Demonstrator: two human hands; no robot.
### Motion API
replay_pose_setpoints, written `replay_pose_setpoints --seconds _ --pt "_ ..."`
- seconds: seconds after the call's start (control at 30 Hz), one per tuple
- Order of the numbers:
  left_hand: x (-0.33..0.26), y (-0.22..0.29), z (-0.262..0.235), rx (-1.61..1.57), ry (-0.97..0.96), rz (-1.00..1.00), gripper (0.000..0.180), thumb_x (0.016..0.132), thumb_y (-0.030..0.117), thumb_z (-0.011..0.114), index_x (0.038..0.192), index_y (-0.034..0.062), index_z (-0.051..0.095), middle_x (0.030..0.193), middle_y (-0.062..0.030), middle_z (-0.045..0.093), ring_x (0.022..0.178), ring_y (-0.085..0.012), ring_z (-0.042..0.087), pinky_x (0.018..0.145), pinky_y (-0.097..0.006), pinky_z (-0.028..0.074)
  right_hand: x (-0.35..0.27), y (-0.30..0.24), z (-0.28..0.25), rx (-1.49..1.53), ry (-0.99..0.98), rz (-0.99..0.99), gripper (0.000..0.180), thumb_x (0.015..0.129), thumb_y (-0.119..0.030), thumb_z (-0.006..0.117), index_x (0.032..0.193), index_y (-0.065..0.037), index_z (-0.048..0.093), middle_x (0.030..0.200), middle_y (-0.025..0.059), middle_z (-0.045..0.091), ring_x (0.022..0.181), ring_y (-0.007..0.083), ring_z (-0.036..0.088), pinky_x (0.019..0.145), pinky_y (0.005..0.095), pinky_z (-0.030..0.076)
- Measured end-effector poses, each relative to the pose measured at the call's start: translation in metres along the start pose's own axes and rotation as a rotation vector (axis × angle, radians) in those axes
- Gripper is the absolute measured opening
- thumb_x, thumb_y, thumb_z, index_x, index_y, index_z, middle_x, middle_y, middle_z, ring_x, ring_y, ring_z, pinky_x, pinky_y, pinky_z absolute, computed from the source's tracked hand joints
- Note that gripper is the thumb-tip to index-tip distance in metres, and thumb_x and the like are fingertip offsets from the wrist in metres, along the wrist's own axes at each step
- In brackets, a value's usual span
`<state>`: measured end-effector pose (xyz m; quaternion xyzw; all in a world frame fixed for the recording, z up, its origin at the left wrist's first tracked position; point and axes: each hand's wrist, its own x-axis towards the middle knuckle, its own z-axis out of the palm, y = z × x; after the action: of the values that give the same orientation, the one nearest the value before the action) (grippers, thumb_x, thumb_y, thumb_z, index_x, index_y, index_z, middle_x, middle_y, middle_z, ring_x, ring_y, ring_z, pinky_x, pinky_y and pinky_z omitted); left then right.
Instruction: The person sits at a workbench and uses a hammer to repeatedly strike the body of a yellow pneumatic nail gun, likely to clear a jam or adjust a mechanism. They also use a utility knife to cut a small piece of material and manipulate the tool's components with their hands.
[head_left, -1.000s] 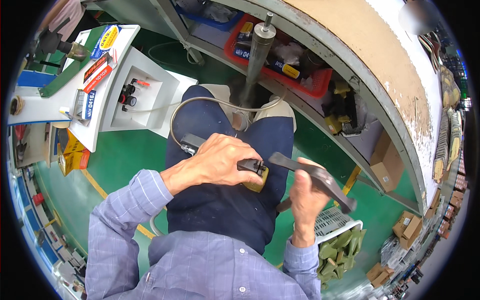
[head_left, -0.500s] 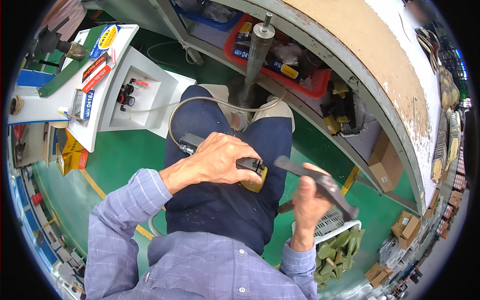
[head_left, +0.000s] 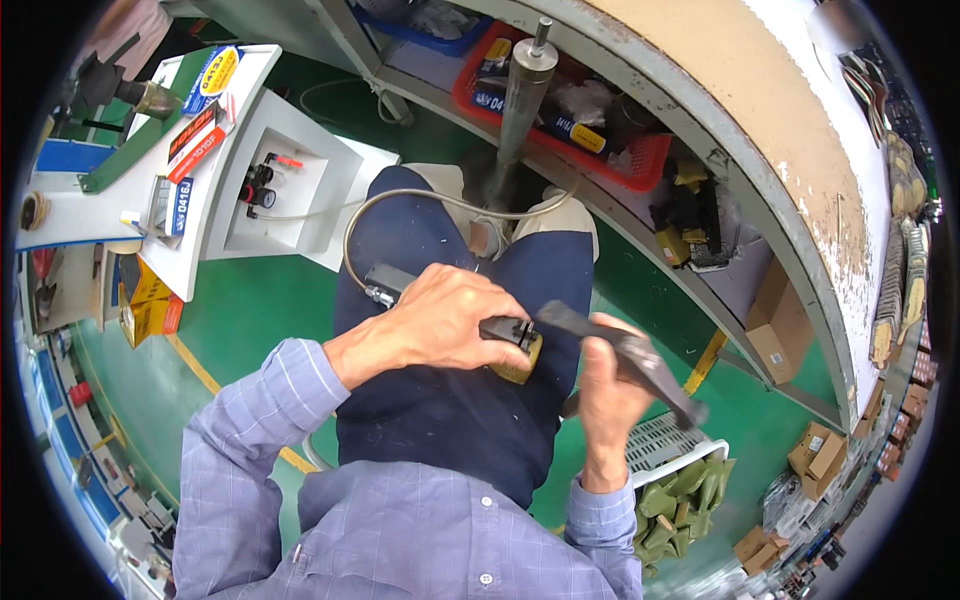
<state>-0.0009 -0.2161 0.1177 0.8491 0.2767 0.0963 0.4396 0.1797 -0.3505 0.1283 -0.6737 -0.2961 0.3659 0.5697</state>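
My left hand [head_left: 440,325] grips a black hand-held air tool [head_left: 500,330] with a yellow head, fed by a grey hose [head_left: 400,205] that loops up over my lap. My right hand [head_left: 605,395] holds a long dark grey moulded part [head_left: 625,355], slanting down to the right. The tool's head sits against the upper left end of that part. Both hands are above my dark blue trousers [head_left: 460,420].
A curved workbench [head_left: 740,130] arcs across the top right, with a red bin [head_left: 560,110] and a metal post [head_left: 520,90] beneath it. A white stand [head_left: 290,190] with fittings is at left. A white basket [head_left: 670,455] with several olive green parts sits at lower right; cardboard boxes [head_left: 780,330] stand nearby.
Both hands and the grey part have shifted slightly; the part's far end has dipped a little lower to the right. The grip on tool and part is unchanged.
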Motion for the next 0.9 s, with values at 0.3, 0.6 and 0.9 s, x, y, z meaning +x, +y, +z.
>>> replay_pose_setpoints --seconds 0.3,0.6,0.9 --pt "0.007 0.011 0.001 0.014 -0.018 -0.147 0.046 0.074 0.043 0.083 0.093 0.0014 0.076 0.078 -0.0162 0.073 0.071 -0.0362 0.07 0.067 -0.041 0.056 0.004 0.022 -0.01 -0.007 0.08 -0.087 0.042 0.095 -0.031 0.072 0.114 0.005 0.062 0.058 -0.0048 0.047 0.043 0.0021 0.037 0.039 0.0206 0.028" --pt "0.035 0.025 -0.006 0.073 -0.17 -0.205 0.055 0.078 0.047 0.08 0.08 -0.007 0.072 0.065 -0.0242 0.066 0.068 -0.0415 0.069 0.065 -0.046 0.056 0.027 0.001 -0.001 -0.014 0.11 0.15 0.023 0.103 -0.023 0.061 0.088 -0.005 0.055 0.056 -0.0048 0.042 0.041 0.0041 0.035 0.038 0.0229 0.03" --pt "0.058 0.014 -0.008 0.042 -0.201 -0.233 0.056 0.074 0.048 0.082 0.076 -0.007 0.072 0.067 -0.0254 0.067 0.071 -0.0407 0.07 0.068 -0.045 0.057 0.042 0.01 0.017 0.064 0.056 0.258 0.021 0.095 -0.007 0.066 0.104 -0.005 0.047 0.094 0.0131 0.069 0.047 0.0054 0.044 0.04 0.0232 0.039"
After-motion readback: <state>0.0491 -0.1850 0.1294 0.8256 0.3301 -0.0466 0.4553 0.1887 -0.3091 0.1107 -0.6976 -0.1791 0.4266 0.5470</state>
